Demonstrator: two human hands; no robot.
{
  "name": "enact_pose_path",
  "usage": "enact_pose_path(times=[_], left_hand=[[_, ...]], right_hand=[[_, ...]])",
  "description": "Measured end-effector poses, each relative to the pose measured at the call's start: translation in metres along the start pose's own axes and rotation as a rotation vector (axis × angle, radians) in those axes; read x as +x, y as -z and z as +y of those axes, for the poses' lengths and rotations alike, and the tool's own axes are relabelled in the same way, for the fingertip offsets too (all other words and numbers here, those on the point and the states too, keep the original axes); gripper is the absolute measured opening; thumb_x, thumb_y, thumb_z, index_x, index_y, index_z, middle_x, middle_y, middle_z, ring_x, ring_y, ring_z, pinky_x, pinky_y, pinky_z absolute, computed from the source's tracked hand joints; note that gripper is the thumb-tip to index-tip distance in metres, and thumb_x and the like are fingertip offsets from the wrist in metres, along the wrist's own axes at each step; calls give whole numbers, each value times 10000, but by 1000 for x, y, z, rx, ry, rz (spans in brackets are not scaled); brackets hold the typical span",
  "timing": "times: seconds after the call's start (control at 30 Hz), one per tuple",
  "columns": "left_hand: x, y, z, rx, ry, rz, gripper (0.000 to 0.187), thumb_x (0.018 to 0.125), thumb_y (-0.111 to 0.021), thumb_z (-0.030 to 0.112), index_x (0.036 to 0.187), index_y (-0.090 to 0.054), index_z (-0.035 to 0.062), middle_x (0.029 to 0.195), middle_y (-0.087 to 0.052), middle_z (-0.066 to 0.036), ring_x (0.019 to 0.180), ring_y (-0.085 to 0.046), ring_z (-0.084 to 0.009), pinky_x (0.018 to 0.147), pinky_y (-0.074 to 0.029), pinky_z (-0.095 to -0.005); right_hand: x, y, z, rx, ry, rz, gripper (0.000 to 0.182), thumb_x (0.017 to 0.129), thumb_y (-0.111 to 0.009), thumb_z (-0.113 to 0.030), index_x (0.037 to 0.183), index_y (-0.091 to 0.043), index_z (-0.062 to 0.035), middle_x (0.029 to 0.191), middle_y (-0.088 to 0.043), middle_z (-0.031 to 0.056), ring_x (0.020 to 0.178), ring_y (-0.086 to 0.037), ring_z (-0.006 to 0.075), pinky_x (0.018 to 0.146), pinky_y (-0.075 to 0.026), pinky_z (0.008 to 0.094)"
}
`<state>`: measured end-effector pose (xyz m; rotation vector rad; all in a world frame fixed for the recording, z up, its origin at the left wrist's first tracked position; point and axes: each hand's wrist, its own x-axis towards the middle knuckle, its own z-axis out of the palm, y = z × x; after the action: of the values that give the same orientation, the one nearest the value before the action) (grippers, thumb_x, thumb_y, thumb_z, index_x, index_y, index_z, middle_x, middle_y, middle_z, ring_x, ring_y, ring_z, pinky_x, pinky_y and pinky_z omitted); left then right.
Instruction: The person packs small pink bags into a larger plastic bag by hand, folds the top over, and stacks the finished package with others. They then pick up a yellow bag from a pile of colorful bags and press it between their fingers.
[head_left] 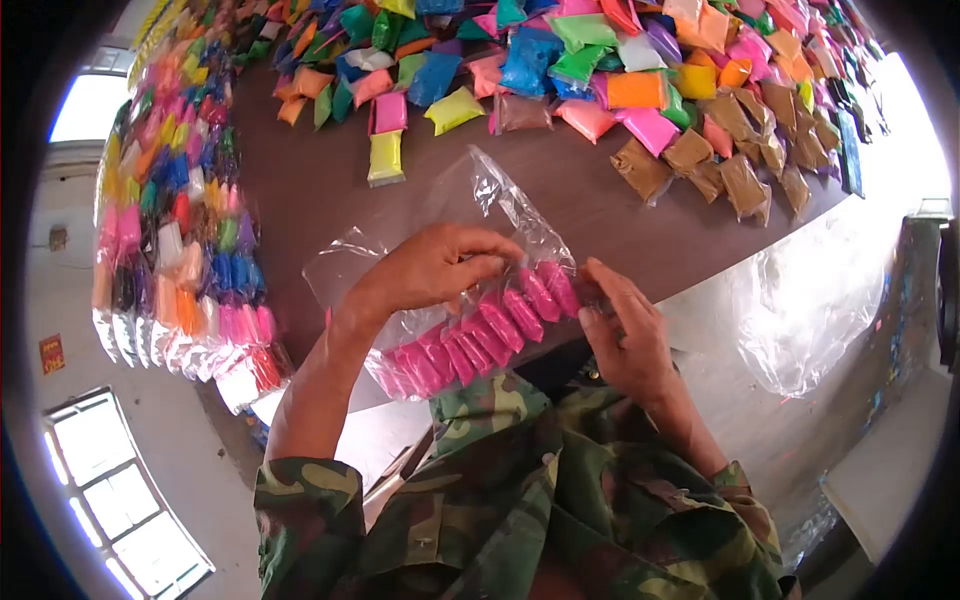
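Note:
A clear plastic bag (pixel 345 262) lies at the table's near edge, with a row of bright pink packets (pixel 487 335) standing side by side in it. My left hand (pixel 435 268) reaches over the row from the left, its thumb and forefinger closed on the bag's film near the far side. At the row's right end, my right hand (pixel 632 335) has its thumb and fingers curved around the bag's edge, beside the last pink packet. Its exact contact with the film is hard to make out.
A large heap of small coloured packets (pixel 530 60) covers the far side of the table (pixel 300 200). Brown packets (pixel 745 185) lie at the right. Stacked filled bags (pixel 180 230) line the left edge. Clear plastic film (pixel 815 320) hangs off the table's right side.

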<state>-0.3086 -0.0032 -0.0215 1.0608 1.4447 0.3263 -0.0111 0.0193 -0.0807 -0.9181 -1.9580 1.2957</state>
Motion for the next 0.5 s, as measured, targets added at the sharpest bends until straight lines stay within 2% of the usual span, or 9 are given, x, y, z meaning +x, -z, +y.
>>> enact_pose_path(times=[0.1,0.13,0.23,0.3,0.33,0.4,0.5], left_hand=[[1,3,-1,-13,76,5,357,1053,-657,160,1400,-720,104,1046,-731,-8,807,-666,-64,565,-573,-241],[0,2,0,-37,73,3,361,1048,-673,164,1402,-721,110,1060,-733,-8,798,-666,-63,566,-574,-238],[-5,0,8,-74,97,-8,386,1020,-738,187,1400,-726,121,1113,-741,-12,767,-665,-65,576,-576,-238],[-4,-1,22,-55,159,-22,419,986,-802,219,1388,-733,124,1167,-750,-20,740,-666,-74,596,-576,-245],[-2,-4,21,-25,103,-26,438,960,-832,248,1369,-742,120,1167,-758,-28,732,-668,-79,608,-573,-252],[3,-9,17,28,-11,-33,484,909,-892,307,1331,-758,111,1167,-774,-44,716,-673,-89,632,-565,-265],[7,-9,28,308,-187,11,475,874,-920,328,1259,-781,88,1121,-793,-76,717,-690,-102,663,-558,-290]], right_hand=[[1,-6,5,39,15,-8,439,980,-726,-44,1397,-628,55,1319,-706,260,1192,-719,413,1006,-578,426],[3,-6,4,29,45,9,412,975,-735,-36,1368,-649,53,1300,-715,259,1164,-732,411,981,-591,424],[4,-6,-1,138,-53,-24,422,964,-747,-31,1367,-651,49,1291,-721,255,1129,-748,400,924,-611,411],[6,-6,3,104,11,-16,435,957,-761,-38,1369,-652,45,1286,-724,253,1114,-756,387,884,-620,401],[7,-5,4,85,42,-12,441,953,-768,-42,1371,-653,43,1284,-726,251,1107,-760,381,864,-625,396],[8,-3,-4,128,-44,-16,448,947,-779,-51,1370,-656,37,1266,-737,242,1102,-766,358,845,-627,391],[8,-2,-3,111,-61,-22,461,939,-791,-57,1371,-658,29,1228,-755,225,1077,-777,327,829,-628,383]])
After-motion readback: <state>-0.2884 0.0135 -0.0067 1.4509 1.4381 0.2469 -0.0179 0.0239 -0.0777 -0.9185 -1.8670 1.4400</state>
